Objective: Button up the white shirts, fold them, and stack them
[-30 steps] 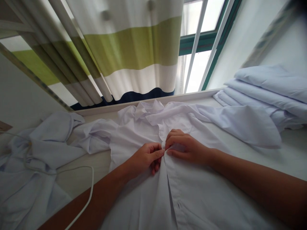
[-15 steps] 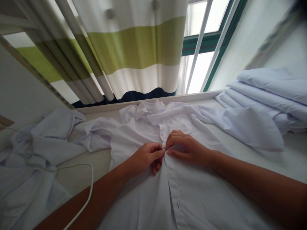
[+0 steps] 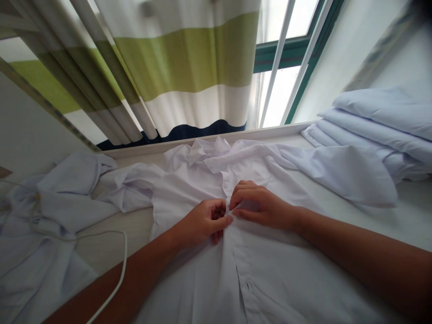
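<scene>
A white shirt (image 3: 189,198) lies flat on the pale surface (image 3: 135,229), right in front of the person, with its collar near the window. The left hand (image 3: 202,220) and the right hand (image 3: 259,204) meet at the middle of the shirt front, just below the collar. The fingers of both hands are closed, pinching the two shirt edges together. A white cord (image 3: 123,265) lies to the left. Folded white cloth (image 3: 374,130) is stacked on the right. A striped curtain (image 3: 189,67) hangs behind.
</scene>
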A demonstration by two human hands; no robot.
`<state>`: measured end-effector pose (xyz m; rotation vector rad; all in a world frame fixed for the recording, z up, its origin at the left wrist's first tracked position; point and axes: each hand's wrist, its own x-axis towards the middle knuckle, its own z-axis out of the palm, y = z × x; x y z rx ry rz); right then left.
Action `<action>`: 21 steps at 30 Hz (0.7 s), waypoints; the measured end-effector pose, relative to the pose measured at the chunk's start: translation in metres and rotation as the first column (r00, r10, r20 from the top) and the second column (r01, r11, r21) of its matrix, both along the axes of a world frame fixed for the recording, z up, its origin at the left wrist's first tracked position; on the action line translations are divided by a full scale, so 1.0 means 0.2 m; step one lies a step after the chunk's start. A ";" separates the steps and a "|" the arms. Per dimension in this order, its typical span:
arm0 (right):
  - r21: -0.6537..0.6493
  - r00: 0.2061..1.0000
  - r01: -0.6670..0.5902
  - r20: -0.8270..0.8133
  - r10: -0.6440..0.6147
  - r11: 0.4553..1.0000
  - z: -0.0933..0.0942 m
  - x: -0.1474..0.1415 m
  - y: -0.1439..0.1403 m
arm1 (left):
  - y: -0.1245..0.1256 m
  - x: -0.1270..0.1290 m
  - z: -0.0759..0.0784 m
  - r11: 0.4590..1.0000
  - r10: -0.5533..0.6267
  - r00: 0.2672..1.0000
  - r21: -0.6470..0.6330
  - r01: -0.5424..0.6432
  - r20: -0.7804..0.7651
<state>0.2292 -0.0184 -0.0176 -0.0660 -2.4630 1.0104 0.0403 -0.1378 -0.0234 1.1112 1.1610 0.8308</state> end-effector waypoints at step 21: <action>0.111 0.997 0.064 0.026 -0.068 0.992 0.00 0.00 -0.01 | -0.04 0.06 0.03 0.994 0.106 0.972 0.037 -0.100 -0.211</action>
